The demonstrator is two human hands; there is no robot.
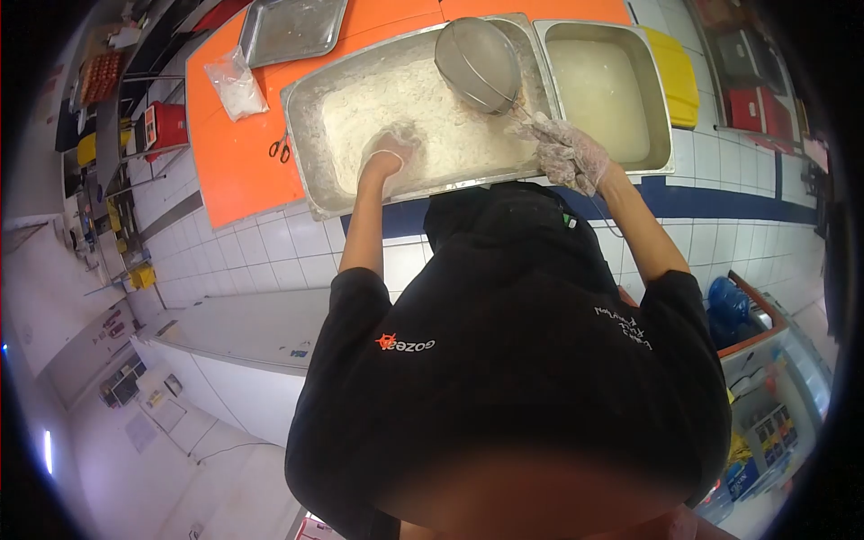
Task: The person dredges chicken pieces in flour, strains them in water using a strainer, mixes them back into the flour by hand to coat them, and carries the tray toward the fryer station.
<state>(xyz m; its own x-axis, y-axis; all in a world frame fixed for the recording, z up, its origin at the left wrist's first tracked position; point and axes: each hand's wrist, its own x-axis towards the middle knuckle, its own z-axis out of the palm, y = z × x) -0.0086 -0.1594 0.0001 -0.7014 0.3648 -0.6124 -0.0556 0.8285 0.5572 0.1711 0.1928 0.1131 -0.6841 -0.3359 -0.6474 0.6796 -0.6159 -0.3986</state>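
In the head view, we have our left hand [393, 155] in the flour [459, 139] inside the large metal tub [317, 193], its fingers too buried to tell how open. Our floury right hand [569, 155] has its fingers curled around the handle of the strainer [477, 67], above the tub's far right part.

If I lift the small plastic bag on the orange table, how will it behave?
The plastic bag probably feels floppy, since its thin film is wrinkled. Its white filling may slump downward. It seems unlikely to roll, because it lies rather flat.
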